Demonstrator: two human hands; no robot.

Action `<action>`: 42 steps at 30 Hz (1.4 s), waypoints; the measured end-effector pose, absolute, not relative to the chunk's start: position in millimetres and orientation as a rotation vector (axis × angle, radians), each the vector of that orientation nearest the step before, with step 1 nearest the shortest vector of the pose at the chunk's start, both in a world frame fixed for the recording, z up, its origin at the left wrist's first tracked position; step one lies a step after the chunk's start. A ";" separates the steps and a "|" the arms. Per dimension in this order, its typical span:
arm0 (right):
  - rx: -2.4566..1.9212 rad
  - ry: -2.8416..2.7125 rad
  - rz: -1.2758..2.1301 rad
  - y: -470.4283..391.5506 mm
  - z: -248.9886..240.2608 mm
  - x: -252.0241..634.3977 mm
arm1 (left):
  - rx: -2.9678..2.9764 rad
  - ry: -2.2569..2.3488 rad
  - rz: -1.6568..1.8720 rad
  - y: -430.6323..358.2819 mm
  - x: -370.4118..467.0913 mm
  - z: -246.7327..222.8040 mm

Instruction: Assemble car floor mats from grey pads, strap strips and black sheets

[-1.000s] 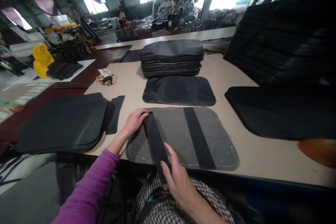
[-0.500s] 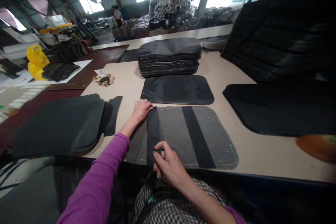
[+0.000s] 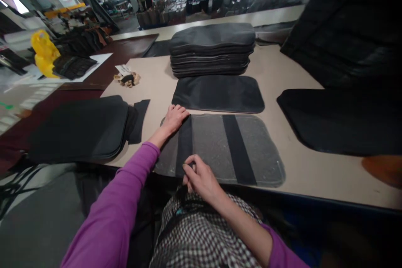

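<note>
Tabletop of pale beige board carries the work, its near edge crossing in front of the person. At its far right rises a bulky, dark black bundle, its details lost in shadow. Nearer on the right lies a broad black sheet with a rounded corner, and opposite, at the left, a low stack of smooth black rounded panels. Far in the middle stands a taller stack of black, leather-like panels. Near the person lies a flat grey rounded panel with speckled surface; just beyond it rests a single black rounded panel. Two straight matte black strips cross the grey panel from far to near: a right strip and a left strip. The left hand is palm down, fingers loosely bent, at the left strip's far end. The right hand is curled at that strip's near end, thumb and forefinger drawn together; I cannot tell whether they grip it. Far left of the hands sits a small crumpled tan bundle with a white tag.
</note>
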State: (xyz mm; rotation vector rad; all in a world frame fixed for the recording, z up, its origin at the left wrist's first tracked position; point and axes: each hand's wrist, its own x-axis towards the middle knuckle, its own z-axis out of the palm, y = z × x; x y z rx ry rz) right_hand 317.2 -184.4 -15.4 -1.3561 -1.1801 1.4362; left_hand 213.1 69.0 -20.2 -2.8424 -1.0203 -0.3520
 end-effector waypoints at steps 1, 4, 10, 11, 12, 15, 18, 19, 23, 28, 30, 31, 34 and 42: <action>-1.349 -1.192 1.434 -185.9 -14.9 318.1 | -2.837 -0.996 -0.334 65.6 212.9 -19.2; -1.331 -1.218 1.440 -189.4 -16.1 319.5 | -2.818 -1.000 -0.331 57.4 208.7 -18.9; -1.354 -1.287 1.408 -193.0 -19.2 315.2 | -2.862 -1.178 -0.303 39.8 196.3 -19.3; -1.365 -1.301 1.396 -193.2 -18.9 314.3 | -2.861 -1.178 -0.303 37.4 195.5 -19.2; -1.373 -1.311 1.389 -193.4 -18.5 313.4 | -2.856 -1.173 -0.303 35.4 195.2 -19.0; -1.382 -1.312 1.392 -193.9 -18.1 311.3 | -2.844 -1.150 -0.298 32.6 195.7 -18.7; -1.390 -1.310 1.391 -194.8 -19.3 310.1 | -2.842 -1.147 -0.296 32.6 196.5 -19.4; -1.395 -1.314 1.388 -195.0 -19.8 309.9 | -2.840 -1.149 -0.300 32.8 196.5 -19.9; -1.418 -1.333 1.376 -195.3 -20.9 308.7 | -2.836 -1.148 -0.313 33.4 195.5 -22.7; -1.441 -1.389 1.353 -194.6 -21.7 307.3 | -2.832 -1.117 -0.304 32.7 195.1 -24.9; -1.452 -1.413 1.343 -194.8 -22.3 306.8 | -2.823 -1.099 -0.310 31.7 195.4 -25.7; -1.456 -1.425 1.338 -195.1 -22.7 306.5 | -2.819 -1.094 -0.313 31.0 195.6 -26.0; -1.466 -1.472 1.309 -197.2 -25.0 305.4 | -2.818 -1.100 -0.322 28.7 195.7 -27.0; -1.511 -1.671 1.165 -201.6 -33.2 303.9 | -2.834 -1.145 -0.337 27.5 195.7 -26.6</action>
